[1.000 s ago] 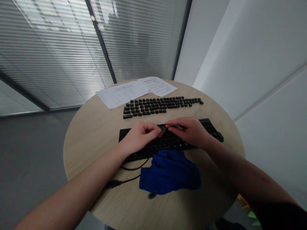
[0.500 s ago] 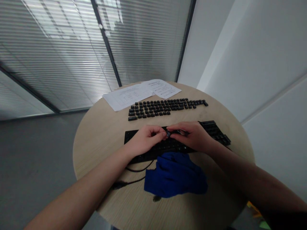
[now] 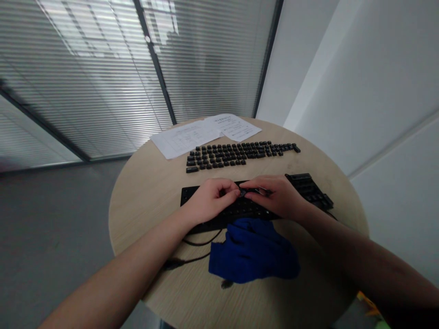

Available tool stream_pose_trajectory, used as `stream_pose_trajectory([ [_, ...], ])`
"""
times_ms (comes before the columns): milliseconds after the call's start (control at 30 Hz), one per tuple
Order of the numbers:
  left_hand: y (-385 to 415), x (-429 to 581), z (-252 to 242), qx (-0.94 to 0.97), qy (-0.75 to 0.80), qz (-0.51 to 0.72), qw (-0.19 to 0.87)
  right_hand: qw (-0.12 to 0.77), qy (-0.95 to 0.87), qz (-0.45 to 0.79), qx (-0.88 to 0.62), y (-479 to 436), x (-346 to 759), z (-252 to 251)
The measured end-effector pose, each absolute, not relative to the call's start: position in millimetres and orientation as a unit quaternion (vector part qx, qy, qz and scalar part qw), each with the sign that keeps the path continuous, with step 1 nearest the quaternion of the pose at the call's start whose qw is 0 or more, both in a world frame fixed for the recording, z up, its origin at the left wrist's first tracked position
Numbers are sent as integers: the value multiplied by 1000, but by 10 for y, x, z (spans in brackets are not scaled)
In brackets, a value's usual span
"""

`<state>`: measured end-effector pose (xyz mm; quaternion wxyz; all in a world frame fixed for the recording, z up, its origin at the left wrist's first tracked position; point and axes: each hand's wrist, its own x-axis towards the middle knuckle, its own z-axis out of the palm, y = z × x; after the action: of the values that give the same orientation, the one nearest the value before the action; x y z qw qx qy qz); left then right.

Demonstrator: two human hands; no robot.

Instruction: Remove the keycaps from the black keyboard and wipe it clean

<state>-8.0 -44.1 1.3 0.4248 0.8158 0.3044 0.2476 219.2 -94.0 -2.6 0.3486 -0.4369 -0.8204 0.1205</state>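
Near edge of round table (image 3: 144,201): blue cloth (image 3: 254,251), bunched up, lying just in front of the keyboard and right at its near edge. Small bristly tip (image 3: 227,284) pokes out from under the cloth's near side; rest of it hidden. Black cable (image 3: 197,259) runs left from the cloth to a dark, blurry end by the left forearm.

Next out: black keyboard (image 3: 247,210), flat on the table, set slightly askew. Raised keys visible at its right end; middle mostly covered by hands.

Left hand (image 3: 214,196) over the keyboard's left half, thumb and index pinching a small dark keycap (image 3: 242,193). Keycap sits between the two hands, above the keyboard. Right hand (image 3: 277,194) opposite, fingers closed around a slim tool (image 3: 264,190) with a shiny part; thumb and index tips right at the keycap, can't tell if they grip it too.

Past the keyboard: loose black keycaps (image 3: 222,157) in rows, keyboard-style layout. Behind those, printed sheets (image 3: 185,137) overlapping at the far edge. Then blinds (image 3: 212,68) behind glass, white wall (image 3: 384,82) on the right.
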Motion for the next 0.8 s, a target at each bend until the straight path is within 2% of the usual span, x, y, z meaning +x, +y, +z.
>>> stream_pose_trajectory([
  [233,-453,-68,8,803,324,250,433,366,-803,99,-460,-950,2159,-12],
  [500,-465,-41,5,752,300,261,526,412,-784,61,-461,-954,2107,-123],
  [800,-460,-34,20,737,330,248,535,421,-797,44,-430,-946,2065,-168],
])
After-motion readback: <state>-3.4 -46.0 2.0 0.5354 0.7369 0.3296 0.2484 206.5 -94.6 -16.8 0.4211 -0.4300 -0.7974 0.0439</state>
